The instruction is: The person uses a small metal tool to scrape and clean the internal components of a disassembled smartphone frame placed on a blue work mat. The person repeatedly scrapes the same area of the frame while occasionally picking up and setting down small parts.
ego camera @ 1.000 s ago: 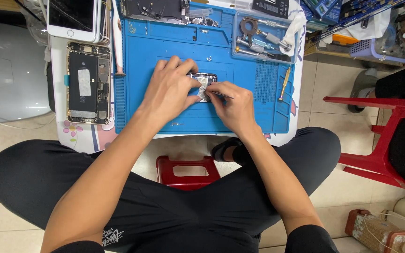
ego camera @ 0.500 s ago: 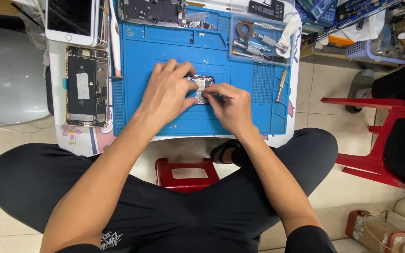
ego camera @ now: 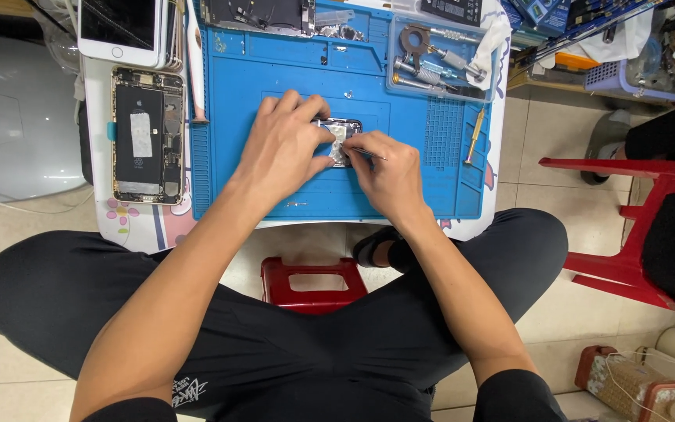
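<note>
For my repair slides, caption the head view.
Left hand steadies a small phone part on the blue mat; right hand applies tweezers.

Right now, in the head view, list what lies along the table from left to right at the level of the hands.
Opened phone → left hand → small metal part → right hand → yellow-handled screwdriver, all but the phone on the blue mat.

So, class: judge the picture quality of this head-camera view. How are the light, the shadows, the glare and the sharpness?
Head view: light is even and soft, the hands cast only faint shadows on the blue mat; mild glare on the small metal part between left hand and right hand; hands and mat are sharp.
</note>
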